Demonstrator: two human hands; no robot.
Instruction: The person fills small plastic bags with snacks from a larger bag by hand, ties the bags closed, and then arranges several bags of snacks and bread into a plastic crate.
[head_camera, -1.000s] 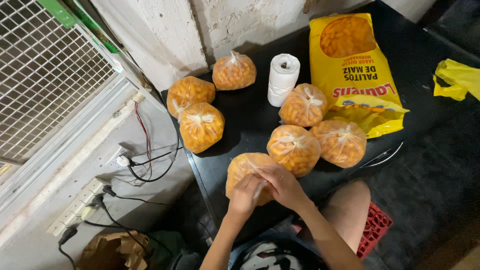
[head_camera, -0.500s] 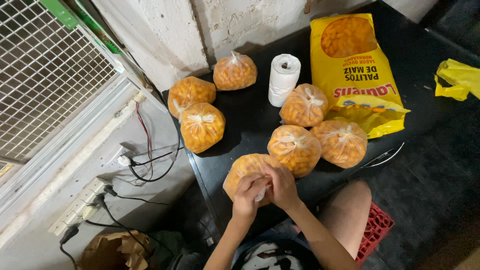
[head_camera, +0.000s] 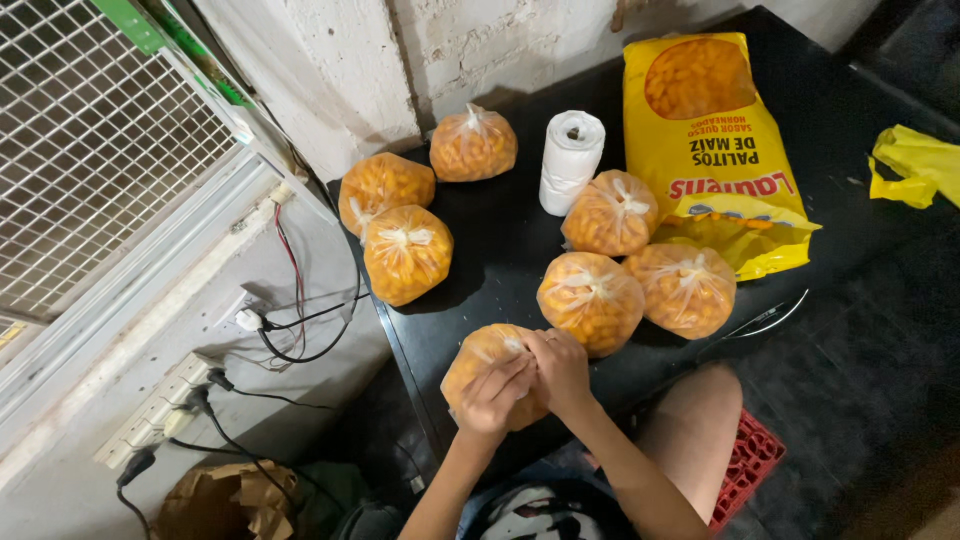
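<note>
While I watch from the head view, both hands meet on one bag at the near table edge.
left hand (head_camera: 492, 392): clenched around the small clear bag (head_camera: 478, 362), cupping its near side, I'd guess to steady it.
right hand (head_camera: 558, 366): fingers pinched on the bag's top, touching the left hand; looks like it gathers the neck.
bag look: round, stuffed with orange puffed snacks, thin clear plastic, neck hidden under the fingers.
bag place: under both hands, on the black table (head_camera: 500, 250).
beyond right hand: tied bag (head_camera: 590, 300) just past it, more filled bags farther out.
far from hands: white bag roll (head_camera: 570, 160), big yellow snack bag (head_camera: 715, 140) lying flat, open end toward me.
</note>
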